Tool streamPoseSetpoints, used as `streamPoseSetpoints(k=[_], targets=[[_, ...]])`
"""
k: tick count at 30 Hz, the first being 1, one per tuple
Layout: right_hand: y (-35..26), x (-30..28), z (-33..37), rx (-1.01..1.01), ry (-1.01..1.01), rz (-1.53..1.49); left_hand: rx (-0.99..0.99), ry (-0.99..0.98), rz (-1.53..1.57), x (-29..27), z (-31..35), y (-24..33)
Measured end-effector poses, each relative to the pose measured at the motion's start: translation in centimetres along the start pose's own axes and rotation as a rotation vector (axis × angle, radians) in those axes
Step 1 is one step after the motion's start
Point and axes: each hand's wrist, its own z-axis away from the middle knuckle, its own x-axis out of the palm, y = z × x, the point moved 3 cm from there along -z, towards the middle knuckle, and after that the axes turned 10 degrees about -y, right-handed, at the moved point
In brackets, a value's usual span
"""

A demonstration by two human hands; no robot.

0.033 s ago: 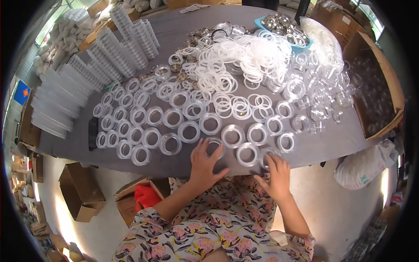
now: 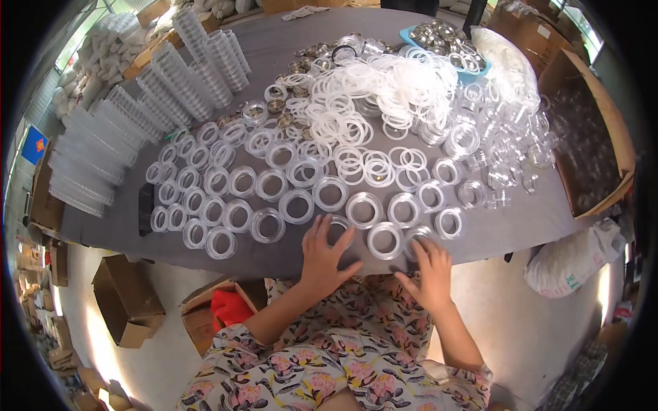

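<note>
Clear plastic rings lie spread in loose rows across the grey tabletop before me. My left hand (image 2: pixel 325 255) is open at the near edge, thumb apart, its fingertips against the left side of a clear ring (image 2: pixel 350 238). Further right, my right hand (image 2: pixel 430 272) is also open, with its fingertips over the near part of another clear ring (image 2: pixel 411 235) and the thumb held away. Between the hands sit two more clear rings, one nearer (image 2: pixel 371 248) and one just behind it (image 2: pixel 351 215). Fingers partly cover the rings they touch.
Flat white rings (image 2: pixel 384 82) are heaped mid-table. Stacked clear cups (image 2: pixel 89 157) stand at left. A blue tray (image 2: pixel 484 71) holds metal parts. Loose clear pieces (image 2: pixel 507 137) and a cardboard box (image 2: pixel 617 137) are at right. An open carton (image 2: pixel 113 322) stands on the floor.
My right hand has shifted slightly left and away from me, and my left hand slightly right. The two rings between them have moved a little left and farther off.
</note>
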Motion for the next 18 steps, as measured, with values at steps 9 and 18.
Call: streamPoseSetpoints(k=[9, 18], targets=[[1.4, 2.8, -3.5, -0.018, 0.133, -0.053, 0.006, -0.011, -0.027, -0.2, -2.7, 0.7], [2.8, 3.9, -2.0, 0.008, 0.309, -0.108, 0.14, -0.149, -0.051, 0.5, -17.3, -6.4]])
